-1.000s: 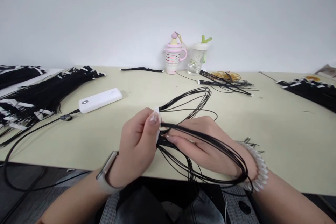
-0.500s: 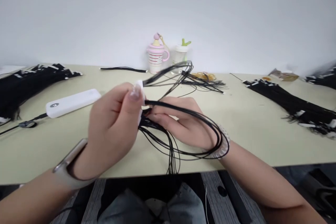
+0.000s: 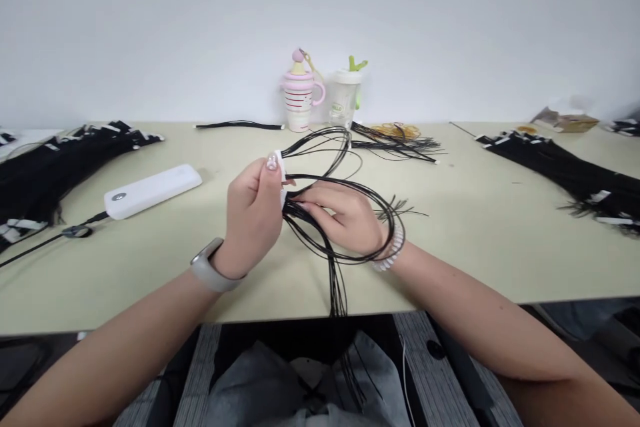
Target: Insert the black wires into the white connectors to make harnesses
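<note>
A looped bundle of thin black wires [image 3: 373,193] with white connectors [image 3: 281,165] is between my hands over the middle of the table. My left hand [image 3: 256,208] is closed around the connector end, its thumb pressed on the upper white piece. On the right side, my right hand [image 3: 345,213] pinches wires close to the lower white connector, its fingertips partly hidden behind the strands. The wire loop passes over my right wrist and its clear coiled bracelet [image 3: 393,250]. Loose wire ends [image 3: 337,287] hang down past the table's front edge.
A white oblong device [image 3: 155,192] with a cable lies left. Piles of black wires lie at the left [image 3: 65,163] and right [image 3: 565,173]. At the back stand a pink-lidded cup [image 3: 299,103] and a clear cup [image 3: 344,100], near loose wires and yellow rubber bands [image 3: 400,130].
Both hands and the wire bundle appear farther from me and smaller, with my left hand shifted right. The camera view has moved slightly. Both hands keep their hold.
</note>
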`<control>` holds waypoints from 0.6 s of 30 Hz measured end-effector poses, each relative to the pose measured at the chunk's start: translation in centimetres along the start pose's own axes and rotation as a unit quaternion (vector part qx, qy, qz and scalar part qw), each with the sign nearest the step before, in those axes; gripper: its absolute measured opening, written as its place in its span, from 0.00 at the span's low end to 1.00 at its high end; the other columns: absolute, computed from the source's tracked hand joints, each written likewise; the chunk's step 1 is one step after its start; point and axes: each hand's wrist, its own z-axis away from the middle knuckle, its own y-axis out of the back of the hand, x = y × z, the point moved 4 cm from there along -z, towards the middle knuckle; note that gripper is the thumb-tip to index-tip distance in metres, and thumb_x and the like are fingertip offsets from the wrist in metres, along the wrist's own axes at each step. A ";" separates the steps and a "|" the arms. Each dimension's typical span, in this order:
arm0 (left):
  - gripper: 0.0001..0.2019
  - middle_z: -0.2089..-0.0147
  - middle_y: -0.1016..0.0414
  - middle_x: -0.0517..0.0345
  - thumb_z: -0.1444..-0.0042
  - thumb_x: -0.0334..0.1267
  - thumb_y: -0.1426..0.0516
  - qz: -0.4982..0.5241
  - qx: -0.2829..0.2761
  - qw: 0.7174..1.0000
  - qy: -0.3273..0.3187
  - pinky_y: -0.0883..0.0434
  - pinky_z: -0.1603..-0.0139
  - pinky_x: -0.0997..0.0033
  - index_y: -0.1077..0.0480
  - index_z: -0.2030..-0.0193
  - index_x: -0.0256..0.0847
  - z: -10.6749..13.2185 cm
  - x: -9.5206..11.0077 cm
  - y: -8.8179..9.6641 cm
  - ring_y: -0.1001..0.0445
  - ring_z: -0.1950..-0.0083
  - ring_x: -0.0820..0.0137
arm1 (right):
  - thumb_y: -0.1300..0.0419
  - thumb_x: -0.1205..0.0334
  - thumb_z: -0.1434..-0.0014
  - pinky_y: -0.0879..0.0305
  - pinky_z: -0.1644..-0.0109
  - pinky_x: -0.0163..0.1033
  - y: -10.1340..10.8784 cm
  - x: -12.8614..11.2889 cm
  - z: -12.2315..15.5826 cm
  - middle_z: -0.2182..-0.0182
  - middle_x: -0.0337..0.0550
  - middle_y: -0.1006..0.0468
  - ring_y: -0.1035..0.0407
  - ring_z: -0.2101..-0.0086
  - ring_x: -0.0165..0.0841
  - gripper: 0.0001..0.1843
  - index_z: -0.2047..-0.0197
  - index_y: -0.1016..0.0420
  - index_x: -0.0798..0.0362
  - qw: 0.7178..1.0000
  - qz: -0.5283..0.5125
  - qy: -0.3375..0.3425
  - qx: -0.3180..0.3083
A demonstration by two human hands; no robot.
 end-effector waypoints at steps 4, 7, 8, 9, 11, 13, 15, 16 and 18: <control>0.21 0.80 0.41 0.60 0.41 0.49 0.56 0.077 0.039 0.996 0.029 0.41 0.77 0.77 0.40 0.78 0.37 0.7 0.3 0.3 0.43 0.78 0.78 | 0.49 0.67 0.41 0.38 0.63 0.29 0.7 -1.7 -0.1 0.72 0.41 0.25 0.34 0.70 0.24 0.08 0.66 0.28 0.57 1.000 0.002 -0.016 0.026; 0.21 0.79 0.41 0.60 0.42 0.52 0.55 0.117 0.055 0.991 0.044 0.41 0.78 0.78 0.39 0.76 0.37 1.2 0.2 0.4 0.43 0.78 0.78 | 0.48 0.67 0.42 0.39 0.64 0.30 0.8 -2.4 0.3 0.71 0.40 0.25 0.33 0.70 0.25 0.08 0.66 0.28 0.56 0.999 0.029 -0.043 0.012; 0.21 0.79 0.41 0.60 0.42 0.52 0.55 0.121 0.052 0.990 0.050 0.41 0.78 0.77 0.39 0.76 0.38 1.3 0.1 0.3 0.42 0.78 0.78 | 0.48 0.67 0.42 0.39 0.63 0.31 0.9 -2.6 0.4 0.71 0.40 0.25 0.33 0.70 0.25 0.08 0.66 0.28 0.56 0.998 0.036 -0.044 0.013; 0.21 0.80 0.42 0.60 0.42 0.52 0.55 0.124 0.049 0.990 0.054 0.41 0.78 0.77 0.39 0.76 0.38 1.3 0.0 0.2 0.42 0.78 0.78 | 0.49 0.67 0.42 0.39 0.63 0.31 1.0 -2.7 0.4 0.71 0.40 0.24 0.33 0.70 0.26 0.08 0.66 0.28 0.56 0.998 0.042 -0.041 0.014; 0.21 0.80 0.42 0.61 0.42 0.52 0.55 0.125 0.041 0.989 0.061 0.41 0.79 0.77 0.39 0.76 0.38 1.4 -0.1 0.1 0.42 0.78 0.78 | 0.49 0.67 0.42 0.39 0.64 0.32 1.1 -2.9 0.4 0.73 0.40 0.24 0.32 0.70 0.26 0.09 0.66 0.27 0.56 0.998 0.059 -0.028 0.005; 0.21 0.80 0.42 0.61 0.43 0.53 0.55 0.124 0.035 0.989 0.065 0.41 0.79 0.77 0.39 0.76 0.38 1.5 -0.2 0.0 0.42 0.78 0.78 | 0.49 0.66 0.42 0.39 0.65 0.31 1.1 -3.0 0.2 0.73 0.39 0.24 0.32 0.71 0.26 0.09 0.66 0.27 0.55 0.997 0.080 -0.016 -0.014; 0.21 0.79 0.41 0.60 0.43 0.54 0.55 0.121 0.033 0.990 0.067 0.40 0.79 0.77 0.40 0.76 0.38 1.6 -0.3 0.0 0.41 0.78 0.78 | 0.49 0.66 0.42 0.40 0.67 0.31 1.2 -3.1 0.0 0.74 0.39 0.25 0.34 0.72 0.26 0.10 0.66 0.27 0.56 0.995 0.095 -0.008 -0.031; 0.21 0.79 0.40 0.60 0.43 0.54 0.55 0.119 0.031 0.990 0.067 0.39 0.78 0.77 0.40 0.76 0.38 1.7 -0.3 -0.1 0.41 0.77 0.78 | 0.49 0.66 0.42 0.41 0.68 0.30 1.2 -3.1 -0.1 0.75 0.39 0.26 0.35 0.73 0.26 0.10 0.67 0.27 0.56 0.994 0.101 -0.005 -0.034; 0.20 0.78 0.39 0.60 0.43 0.53 0.55 0.112 0.027 0.991 0.065 0.38 0.78 0.78 0.40 0.75 0.38 1.9 -0.4 -0.1 0.40 0.77 0.78 | 0.49 0.67 0.42 0.44 0.71 0.30 1.4 -3.1 -0.2 0.79 0.39 0.29 0.39 0.76 0.25 0.10 0.69 0.27 0.57 0.993 0.119 0.005 -0.029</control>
